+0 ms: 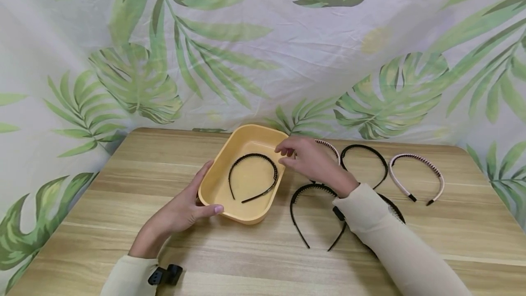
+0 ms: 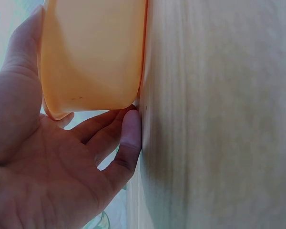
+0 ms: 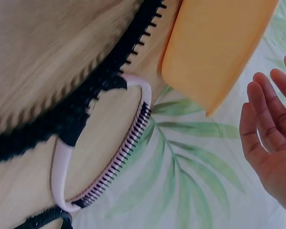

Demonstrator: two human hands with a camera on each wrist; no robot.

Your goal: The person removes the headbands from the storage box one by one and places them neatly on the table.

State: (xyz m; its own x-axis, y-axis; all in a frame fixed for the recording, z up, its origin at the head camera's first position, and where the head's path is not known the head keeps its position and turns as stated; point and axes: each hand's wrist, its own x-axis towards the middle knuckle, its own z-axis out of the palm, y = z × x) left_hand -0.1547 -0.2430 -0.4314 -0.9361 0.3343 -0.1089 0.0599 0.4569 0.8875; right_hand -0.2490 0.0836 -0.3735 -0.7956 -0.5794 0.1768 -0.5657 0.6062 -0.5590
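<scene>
A black toothed headband lies inside the yellow plastic bin. My left hand grips the bin's near left side, thumb over the rim and fingers around the outer wall; the left wrist view shows the fingertips low by the tabletop. Above the bin's right rim, my right hand has loosely bent fingers with nothing in them. Below the right wrist lies another black headband. A pink headband is partly hidden behind the right hand.
At the right are a black headband and a pink one with black tips. Another black headband is mostly covered by the right forearm. A leaf-print cloth hangs behind the wooden table.
</scene>
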